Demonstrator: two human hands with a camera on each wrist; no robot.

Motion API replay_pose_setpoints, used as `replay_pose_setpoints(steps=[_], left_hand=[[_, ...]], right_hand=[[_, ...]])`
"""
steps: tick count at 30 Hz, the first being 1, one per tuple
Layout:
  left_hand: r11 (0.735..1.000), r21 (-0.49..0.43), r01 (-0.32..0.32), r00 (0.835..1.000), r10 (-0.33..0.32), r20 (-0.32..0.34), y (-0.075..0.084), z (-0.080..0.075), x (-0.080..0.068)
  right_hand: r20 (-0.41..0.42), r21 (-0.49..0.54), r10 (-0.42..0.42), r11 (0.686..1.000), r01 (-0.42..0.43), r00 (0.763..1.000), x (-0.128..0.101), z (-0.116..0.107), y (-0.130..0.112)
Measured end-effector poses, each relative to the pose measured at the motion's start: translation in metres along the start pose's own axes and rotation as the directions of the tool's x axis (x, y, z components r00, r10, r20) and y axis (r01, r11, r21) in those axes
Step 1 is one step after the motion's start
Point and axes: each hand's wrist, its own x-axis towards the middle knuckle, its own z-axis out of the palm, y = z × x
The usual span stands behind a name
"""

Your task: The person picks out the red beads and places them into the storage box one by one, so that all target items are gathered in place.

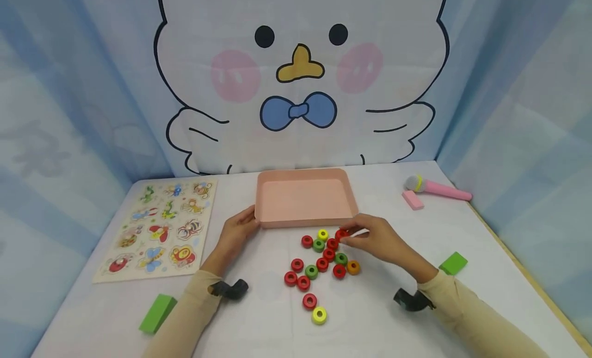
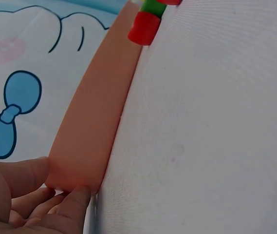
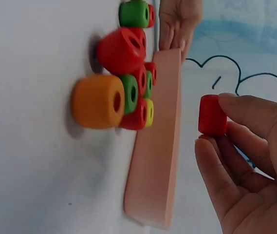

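A shallow pink tray (image 1: 306, 223) stands at the table's back middle. At its near left corner my left hand (image 1: 238, 233) holds it, thumb on the rim and fingers at the side in the left wrist view. My right hand (image 1: 376, 239) pinches a red bead (image 3: 212, 115) between thumb and fingers, raised above the table near the tray's front right. In front of the tray lie loose beads with holes: several red ones (image 1: 322, 264), green ones (image 1: 311, 271), a yellow bead (image 1: 319, 315) nearest me, another yellow by the tray, and an orange bead (image 1: 353, 267).
An insect picture board (image 1: 159, 229) lies at the left, with a green block (image 1: 158, 313) nearer me. On the right are a pink toy microphone (image 1: 439, 188), a pink block (image 1: 412, 200) and another green block (image 1: 454, 263). A printed curtain (image 1: 296, 142) hangs behind the table.
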Motion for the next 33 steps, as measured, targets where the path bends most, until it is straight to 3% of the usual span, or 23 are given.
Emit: replay_pose_setpoints(steps=[9, 16, 24, 33], left_hand=[[0.999, 0.008, 0.031, 0.999, -0.031, -0.021, 0.001, 0.002, 0.0], [1.0, -0.003, 0.019, 1.0, -0.019, -0.019, 0.001, 0.001, 0.001], [1.0, 0.004, 0.029, 0.999, -0.029, -0.021, 0.002, 0.001, 0.0], [1.0, -0.008, 0.021, 0.999, -0.021, -0.026, 0.001, 0.002, 0.0]], right_hand=[[0.004, -0.054, 0.078, 0.996, -0.077, 0.997, 0.073, -0.015, 0.015], [0.058, -0.113, 0.127, 0.986, -0.12, 0.99, 0.115, -0.007, 0.029], [0.115, -0.122, 0.172, 0.98, -0.158, 0.978, 0.134, 0.007, 0.042], [0.101, -0.159, 0.17, 0.975, -0.152, 0.98, 0.134, 0.014, 0.05]])
